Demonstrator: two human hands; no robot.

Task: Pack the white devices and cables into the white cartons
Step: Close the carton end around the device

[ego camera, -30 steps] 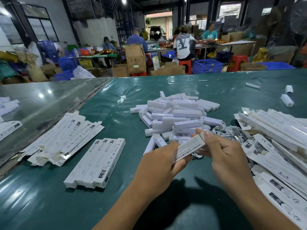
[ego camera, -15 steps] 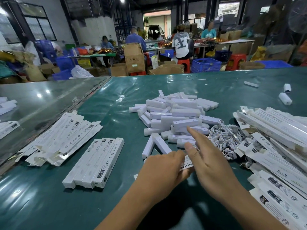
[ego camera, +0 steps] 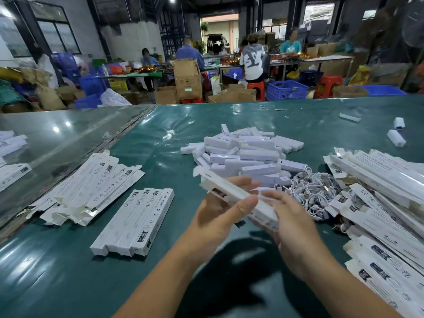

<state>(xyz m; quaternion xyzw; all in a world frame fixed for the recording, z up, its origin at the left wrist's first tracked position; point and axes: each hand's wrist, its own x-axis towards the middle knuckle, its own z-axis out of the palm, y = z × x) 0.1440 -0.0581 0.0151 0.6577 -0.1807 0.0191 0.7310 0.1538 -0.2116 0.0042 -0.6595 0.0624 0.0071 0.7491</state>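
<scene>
Both my forearms reach forward, hands close together. My left hand (ego camera: 220, 216) grips with thumb on top, fingers curled under. My right hand (ego camera: 291, 223) cups from beneath, fingers blurred.

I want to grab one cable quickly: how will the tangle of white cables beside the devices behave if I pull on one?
The white cables lie knotted in one heap, so pulling one would likely drag several along. They look thin and floppy, probably light. The heap touches the flat cartons, so these may shift too.
</scene>
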